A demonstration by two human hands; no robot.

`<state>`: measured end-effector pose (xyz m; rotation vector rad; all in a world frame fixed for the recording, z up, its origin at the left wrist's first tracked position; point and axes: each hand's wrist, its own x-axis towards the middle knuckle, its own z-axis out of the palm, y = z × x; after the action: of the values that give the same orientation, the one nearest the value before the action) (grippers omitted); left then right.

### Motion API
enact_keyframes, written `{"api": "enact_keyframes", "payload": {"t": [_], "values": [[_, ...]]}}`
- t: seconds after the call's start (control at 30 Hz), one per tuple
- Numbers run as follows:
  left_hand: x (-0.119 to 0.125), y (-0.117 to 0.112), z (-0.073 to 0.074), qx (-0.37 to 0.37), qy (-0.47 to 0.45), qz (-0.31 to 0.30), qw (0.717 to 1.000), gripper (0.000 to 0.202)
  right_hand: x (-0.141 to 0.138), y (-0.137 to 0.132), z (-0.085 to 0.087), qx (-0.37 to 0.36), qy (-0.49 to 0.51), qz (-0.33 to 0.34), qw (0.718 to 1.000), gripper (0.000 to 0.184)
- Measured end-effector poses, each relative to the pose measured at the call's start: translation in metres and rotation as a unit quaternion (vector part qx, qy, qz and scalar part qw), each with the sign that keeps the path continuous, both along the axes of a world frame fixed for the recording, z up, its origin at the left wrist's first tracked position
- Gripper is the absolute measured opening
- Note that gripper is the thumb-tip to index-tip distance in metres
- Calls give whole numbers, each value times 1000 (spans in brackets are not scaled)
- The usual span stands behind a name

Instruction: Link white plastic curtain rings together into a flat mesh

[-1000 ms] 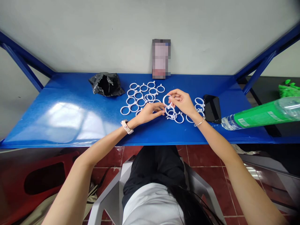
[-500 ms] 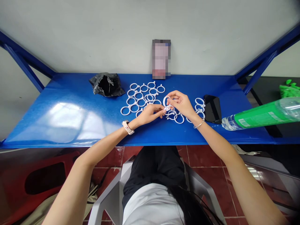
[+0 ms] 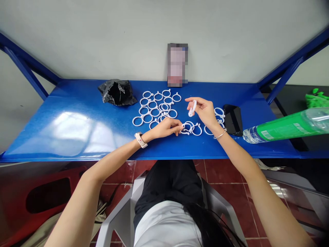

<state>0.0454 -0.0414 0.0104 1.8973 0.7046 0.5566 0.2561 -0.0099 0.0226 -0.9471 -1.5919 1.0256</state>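
Observation:
My right hand (image 3: 205, 111) is raised a little above the table, thumb and fingers closed on a white curtain ring (image 3: 194, 105) seen nearly edge-on. My left hand (image 3: 167, 127) is lower and to the left, its fingertips pinched at the edge of another white ring (image 3: 185, 129). That ring overlaps others in a small cluster in front of me, with one more ring (image 3: 196, 129) at its right side. Many similar rings (image 3: 155, 112), each with a small eyelet, lie spread beyond my left hand. Some rings (image 3: 219, 112) lie right of my right wrist, partly hidden by it.
A crumpled black plastic bag (image 3: 118, 92) sits open at the back left of the blue table (image 3: 77, 113). A blurred-out upright phone-like object (image 3: 177, 65) leans on the wall. To the right are a black phone (image 3: 233, 118) and a green-labelled bottle (image 3: 285, 127) lying sideways.
My hands have moved apart. My right hand has lifted right with a ring in its fingers, while my left hand has shifted slightly down to the clustered rings.

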Motion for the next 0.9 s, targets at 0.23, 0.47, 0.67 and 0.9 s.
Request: {"api": "enact_keyframes", "payload": {"t": [0.23,0.47,0.67,0.9], "values": [[3,-2,-13,38,13,24,999,38,-1,1,3,1,11,1,1000,33],[2,0,-13,40,-33,67,996,31,1,1,0,-34,-36,20,999,38],[-3,3,-6,220,-101,167,956,39,1,-2,0,-61,-135,57,987,36],[-8,5,-6,378,-11,111,919,20,-3,-12,12,-43,-189,108,975,36]]}}
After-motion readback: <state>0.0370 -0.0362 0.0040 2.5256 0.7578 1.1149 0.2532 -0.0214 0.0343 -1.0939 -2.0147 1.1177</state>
